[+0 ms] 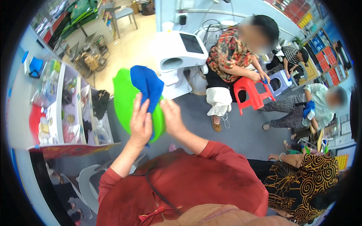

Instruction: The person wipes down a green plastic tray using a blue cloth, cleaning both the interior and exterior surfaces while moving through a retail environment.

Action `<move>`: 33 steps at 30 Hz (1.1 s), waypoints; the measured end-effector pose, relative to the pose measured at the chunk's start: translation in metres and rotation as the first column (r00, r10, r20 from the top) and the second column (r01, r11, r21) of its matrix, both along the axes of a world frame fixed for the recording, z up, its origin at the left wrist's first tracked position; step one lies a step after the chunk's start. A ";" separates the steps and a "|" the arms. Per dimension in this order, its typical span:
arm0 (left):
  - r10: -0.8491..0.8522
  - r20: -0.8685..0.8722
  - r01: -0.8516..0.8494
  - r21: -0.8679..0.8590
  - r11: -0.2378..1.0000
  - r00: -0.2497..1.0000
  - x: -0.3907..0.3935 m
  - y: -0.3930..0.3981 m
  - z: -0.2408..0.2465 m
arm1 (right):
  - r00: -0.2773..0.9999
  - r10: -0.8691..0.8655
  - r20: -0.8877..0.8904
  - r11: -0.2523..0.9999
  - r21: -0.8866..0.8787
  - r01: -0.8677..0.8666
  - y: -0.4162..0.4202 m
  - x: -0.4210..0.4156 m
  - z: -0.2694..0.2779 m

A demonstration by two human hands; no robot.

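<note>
A bright green plastic object, blurred, perhaps a stool or basin (122, 99), is held up in front of my chest. A blue cloth (147, 84) lies over its near face and hangs down between my hands. My left hand (140, 121) presses the cloth against the green surface with its fingers stretched out. On the other side, my right hand (173, 115) grips the green object's right edge, the thumb near the cloth. The underside of the green object and the fingers behind it are hidden.
Shelves (60, 113) with bags and jars stand at left. Beyond my hands is a white machine (181, 50) with a dark screen. A seated person (232, 59) handles a red plastic stool (251, 91). More people are at the right; a grey chair (89, 183) stands lower left.
</note>
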State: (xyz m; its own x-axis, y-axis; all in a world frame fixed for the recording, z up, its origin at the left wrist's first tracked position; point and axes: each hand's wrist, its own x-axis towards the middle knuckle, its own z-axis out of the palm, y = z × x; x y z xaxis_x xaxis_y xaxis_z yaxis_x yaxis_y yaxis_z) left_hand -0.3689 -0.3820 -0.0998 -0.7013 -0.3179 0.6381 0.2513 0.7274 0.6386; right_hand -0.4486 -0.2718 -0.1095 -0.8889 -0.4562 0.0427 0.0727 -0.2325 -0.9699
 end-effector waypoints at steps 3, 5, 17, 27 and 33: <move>0.031 0.004 -0.031 -0.036 0.999 1.000 -0.032 -0.021 0.014 | 0.994 0.053 0.098 0.999 -0.019 -0.051 0.016 0.006 -0.006; 0.123 0.043 -0.119 -0.078 0.990 0.991 -0.051 -0.040 0.005 | 0.986 0.058 0.159 0.998 -0.043 -0.051 0.021 -0.002 -0.004; -0.062 -0.083 0.074 0.147 0.986 0.995 -0.098 -0.033 -0.045 | 0.980 -0.175 -0.092 0.977 -0.142 0.161 -0.024 -0.092 0.036; 0.289 -0.175 -0.280 0.077 0.957 0.941 -0.100 -0.216 -0.031 | 0.986 0.122 0.110 0.992 -0.044 -0.118 -0.151 -0.057 0.001; 0.292 -0.168 -0.279 0.095 0.955 0.942 -0.108 -0.241 -0.062 | 0.994 -0.023 -0.108 0.996 -0.087 0.013 -0.208 -0.101 0.034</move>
